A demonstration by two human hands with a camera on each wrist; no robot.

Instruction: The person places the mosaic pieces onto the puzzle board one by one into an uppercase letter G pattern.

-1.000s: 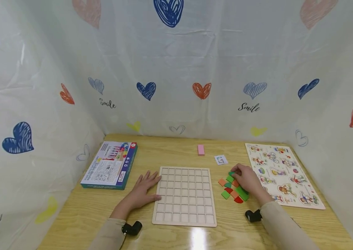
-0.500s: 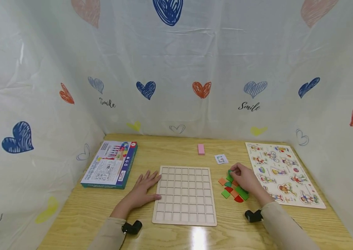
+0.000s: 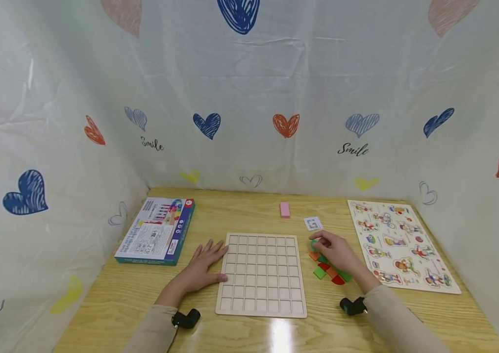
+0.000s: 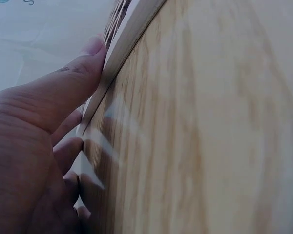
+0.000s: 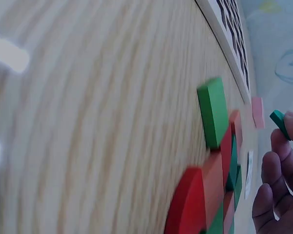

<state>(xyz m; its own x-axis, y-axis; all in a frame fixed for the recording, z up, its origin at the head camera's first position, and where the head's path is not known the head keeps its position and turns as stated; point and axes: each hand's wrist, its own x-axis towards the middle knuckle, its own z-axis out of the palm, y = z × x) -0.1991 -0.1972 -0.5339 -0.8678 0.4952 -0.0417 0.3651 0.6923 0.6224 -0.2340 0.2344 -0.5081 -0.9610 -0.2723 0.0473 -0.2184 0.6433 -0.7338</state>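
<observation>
"Smile" [image 3: 353,149] on the curtain [image 3: 249,83]; box print [image 3: 154,228] illegible

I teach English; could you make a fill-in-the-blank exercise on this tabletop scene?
The right hand pinches a piece coloured ____.
In the head view, the left hand touches the grid board's ____ edge.
Beyond the grid board lies a block coloured ____.
The picture puzzle lies on the table's ____ side.

Missing words: green; left; pink; right.

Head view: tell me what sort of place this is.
Probably a screened-off play area, though its wider setting is out of view: a heart-printed sheet hangs behind and on both sides, with a grid board and coloured blocks laid out in front.
</observation>
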